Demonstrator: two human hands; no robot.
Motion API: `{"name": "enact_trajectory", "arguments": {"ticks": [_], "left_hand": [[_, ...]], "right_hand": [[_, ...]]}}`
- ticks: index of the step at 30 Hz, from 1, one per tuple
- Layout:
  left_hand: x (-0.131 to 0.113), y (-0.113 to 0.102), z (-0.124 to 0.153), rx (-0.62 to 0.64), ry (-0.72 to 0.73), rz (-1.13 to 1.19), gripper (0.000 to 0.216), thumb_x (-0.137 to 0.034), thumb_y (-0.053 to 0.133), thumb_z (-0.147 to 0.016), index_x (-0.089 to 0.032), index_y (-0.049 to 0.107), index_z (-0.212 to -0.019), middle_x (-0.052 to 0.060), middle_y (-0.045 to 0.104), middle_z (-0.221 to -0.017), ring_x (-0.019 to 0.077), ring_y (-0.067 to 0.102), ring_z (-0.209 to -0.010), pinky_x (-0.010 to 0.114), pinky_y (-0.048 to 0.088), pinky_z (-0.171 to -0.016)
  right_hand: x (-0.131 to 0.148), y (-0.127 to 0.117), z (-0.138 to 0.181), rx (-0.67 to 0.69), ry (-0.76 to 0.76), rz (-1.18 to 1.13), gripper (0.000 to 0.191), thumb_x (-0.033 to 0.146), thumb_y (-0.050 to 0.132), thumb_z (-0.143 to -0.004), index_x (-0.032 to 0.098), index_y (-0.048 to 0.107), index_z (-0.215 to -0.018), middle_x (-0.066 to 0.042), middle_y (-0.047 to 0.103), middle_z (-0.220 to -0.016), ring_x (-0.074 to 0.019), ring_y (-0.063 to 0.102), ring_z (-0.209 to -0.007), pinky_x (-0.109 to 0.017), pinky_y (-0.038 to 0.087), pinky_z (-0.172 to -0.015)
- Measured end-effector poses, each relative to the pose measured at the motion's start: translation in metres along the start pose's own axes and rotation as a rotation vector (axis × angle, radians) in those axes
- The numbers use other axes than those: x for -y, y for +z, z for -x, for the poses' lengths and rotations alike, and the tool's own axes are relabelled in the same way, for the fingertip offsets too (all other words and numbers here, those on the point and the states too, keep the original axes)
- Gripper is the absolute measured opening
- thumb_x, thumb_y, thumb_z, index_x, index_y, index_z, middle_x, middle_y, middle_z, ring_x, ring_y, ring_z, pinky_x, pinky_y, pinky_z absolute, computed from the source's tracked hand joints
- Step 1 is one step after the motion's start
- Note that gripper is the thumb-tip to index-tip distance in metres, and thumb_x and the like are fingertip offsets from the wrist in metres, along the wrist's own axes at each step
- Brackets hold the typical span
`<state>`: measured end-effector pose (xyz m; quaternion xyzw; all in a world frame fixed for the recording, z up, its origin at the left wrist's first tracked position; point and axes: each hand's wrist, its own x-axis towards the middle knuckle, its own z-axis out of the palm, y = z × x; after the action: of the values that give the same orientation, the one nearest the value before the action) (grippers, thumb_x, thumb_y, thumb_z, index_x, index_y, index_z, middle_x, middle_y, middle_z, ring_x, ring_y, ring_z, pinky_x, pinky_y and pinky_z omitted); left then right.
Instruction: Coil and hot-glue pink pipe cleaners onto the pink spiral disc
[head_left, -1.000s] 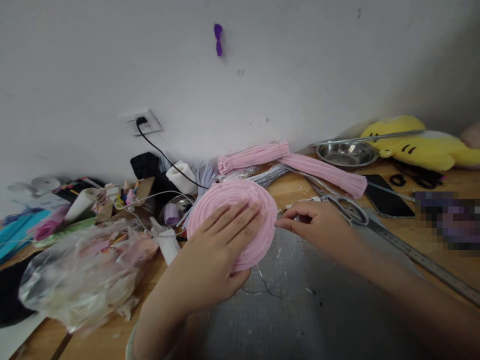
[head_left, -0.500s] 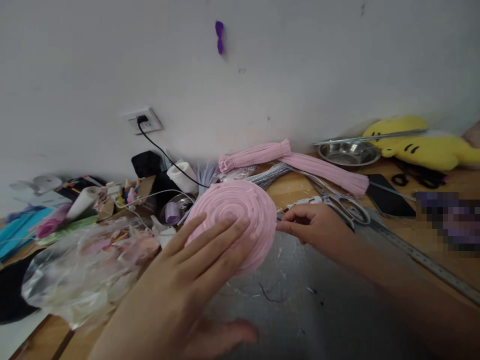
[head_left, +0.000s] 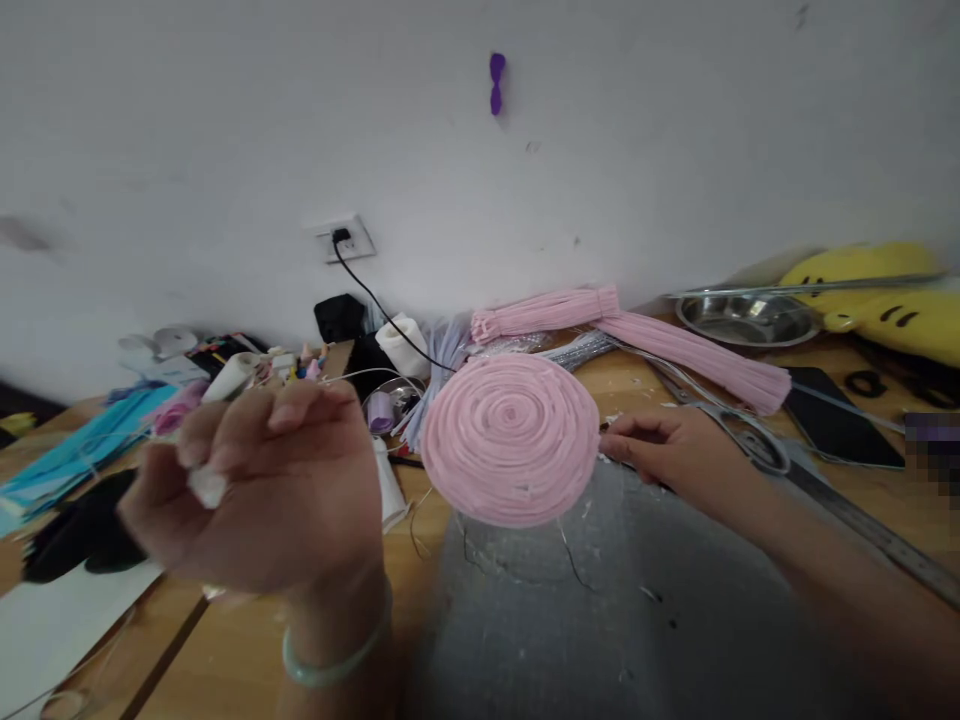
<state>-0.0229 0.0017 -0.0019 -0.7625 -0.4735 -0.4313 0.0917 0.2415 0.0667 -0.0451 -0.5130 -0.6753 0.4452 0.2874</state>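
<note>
A flat round disc of tightly coiled pink pipe cleaners (head_left: 510, 440) is held tilted above the grey mat. At its right edge, the thumb and forefinger of my right hand (head_left: 664, 445) are pinched together, gripping its rim. Thin dark wires (head_left: 574, 560) show beneath the disc. My left hand (head_left: 277, 490) is raised to the left, palm toward me, somewhat blurred. Its fingers curl in toward the thumb, and a whitish patch shows between them; whether it is held or lies behind cannot be made out. A pale green bangle (head_left: 337, 660) circles that wrist.
Behind the disc lie bundles of pink pipe cleaners (head_left: 697, 360) and a metal bowl (head_left: 746, 318). Scissors (head_left: 757, 445), a steel ruler (head_left: 870, 530) and a phone (head_left: 844, 415) are on the right. Rolls, figures and blue packets (head_left: 90, 445) crowd the left. A black cord runs from the wall socket (head_left: 345, 238).
My left hand has lifted off the disc, moved left and turned palm toward me with its fingers curled. My right hand keeps its pinch at the disc's edge. The view has shifted left.
</note>
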Motion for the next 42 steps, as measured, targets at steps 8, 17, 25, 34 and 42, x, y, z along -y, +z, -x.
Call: {"name": "enact_trajectory", "arguments": {"ticks": [8, 17, 25, 34, 42], "left_hand": [[0.017, 0.013, -0.006, -0.712, -0.608, 1.402, 0.024, -0.038, 0.030, -0.085, -0.025, 0.048, -0.077, -0.001, 0.065, -0.077, 0.0158, 0.061, -0.101, 0.037, 0.046, -0.079], [0.009, 0.027, -0.014, -0.858, -0.586, 1.717, 0.018, -0.039, 0.037, -0.075, -0.021, 0.043, -0.076, -0.007, 0.062, -0.071, 0.0129, 0.063, -0.082, 0.034, 0.040, -0.078], [0.001, 0.015, -0.007, -0.842, -0.506, 1.547, 0.008, -0.030, 0.040, -0.074, -0.025, 0.044, -0.070, -0.008, 0.060, -0.067, 0.0108, 0.062, -0.081, 0.029, 0.047, -0.078], [-0.002, -0.022, -0.003, -0.320, -0.004, 0.209, 0.017, -0.031, 0.052, -0.082, -0.021, 0.065, -0.078, -0.003, 0.060, -0.064, 0.0128, 0.054, -0.056, 0.026, 0.040, -0.051], [0.009, -0.045, 0.006, 0.552, -0.100, -0.252, 0.018, -0.037, 0.055, -0.086, -0.029, 0.065, -0.073, -0.002, 0.067, -0.077, 0.0208, 0.060, -0.079, 0.039, 0.043, -0.076]], "right_hand": [[0.000, -0.002, 0.001, -0.009, 0.027, 0.089, 0.034, 0.052, 0.057, -0.069, 0.020, 0.064, -0.062, 0.005, 0.045, -0.042, -0.0091, 0.038, -0.040, -0.025, 0.027, -0.042], [0.002, -0.003, 0.000, -0.012, 0.044, 0.068, 0.035, 0.054, 0.056, -0.066, 0.020, 0.063, -0.062, 0.005, 0.043, -0.041, -0.0086, 0.036, -0.039, -0.025, 0.025, -0.042], [-0.001, -0.003, -0.003, -0.016, 0.057, 0.069, 0.036, 0.055, 0.055, -0.064, 0.020, 0.063, -0.061, 0.004, 0.044, -0.042, -0.0095, 0.037, -0.040, -0.025, 0.027, -0.043], [-0.002, -0.005, -0.003, -0.029, 0.017, 0.110, 0.037, 0.056, 0.052, -0.065, 0.020, 0.056, -0.055, 0.004, 0.045, -0.043, -0.0085, 0.034, -0.040, -0.024, 0.024, -0.042], [-0.003, -0.005, -0.004, -0.015, -0.026, 0.075, 0.036, 0.055, 0.056, -0.065, 0.021, 0.051, -0.053, 0.005, 0.044, -0.042, -0.0087, 0.033, -0.039, -0.024, 0.024, -0.041]]}}
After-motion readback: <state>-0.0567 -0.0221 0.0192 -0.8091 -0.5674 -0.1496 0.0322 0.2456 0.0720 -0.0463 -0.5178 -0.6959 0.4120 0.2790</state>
